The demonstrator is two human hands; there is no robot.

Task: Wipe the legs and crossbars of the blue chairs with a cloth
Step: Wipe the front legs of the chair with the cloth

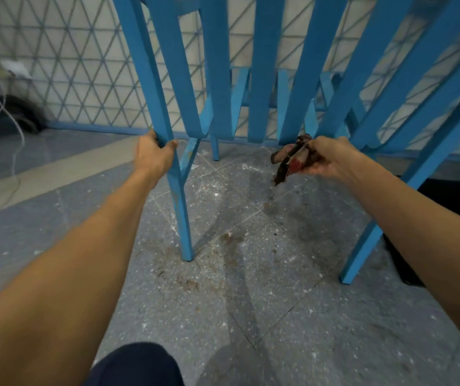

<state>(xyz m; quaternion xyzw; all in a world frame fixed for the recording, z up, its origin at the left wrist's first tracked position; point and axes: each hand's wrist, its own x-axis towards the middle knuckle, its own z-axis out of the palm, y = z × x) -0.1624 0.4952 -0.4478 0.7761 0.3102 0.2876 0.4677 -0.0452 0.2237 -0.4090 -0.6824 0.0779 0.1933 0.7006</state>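
So the left hand [155,156] is wrapped around the near left chair leg [180,213], fingers curled shut round it and the thumb pressing on the right face. That leg runs down to the floor [251,316] at about 6 o'clock from the hand. The right hand [326,160] is off at 3 o'clock from the left one, fingers pinched together on a scrunched-up cloth [290,161], dark with a red patch, which hangs loose out of the fist toward 8 o'clock. The cloth isn't touching any blue wood that I can see; it's just in front of the slats [217,65] that fan down from 12 o'clock.

No tubs or buckets in shot. Another blue leg [362,254] comes down at 4 o'clock from the right hand. Behind the slats are more legs and a crossbar [238,87], a bit blurry. The floor is speckled grey with brownish dirt around the foot of the held leg. A white cable [17,140] trails at 9 o'clock, a patterned wall [70,65] is at the back, and a dark knee [137,366] pokes in at 6 o'clock.
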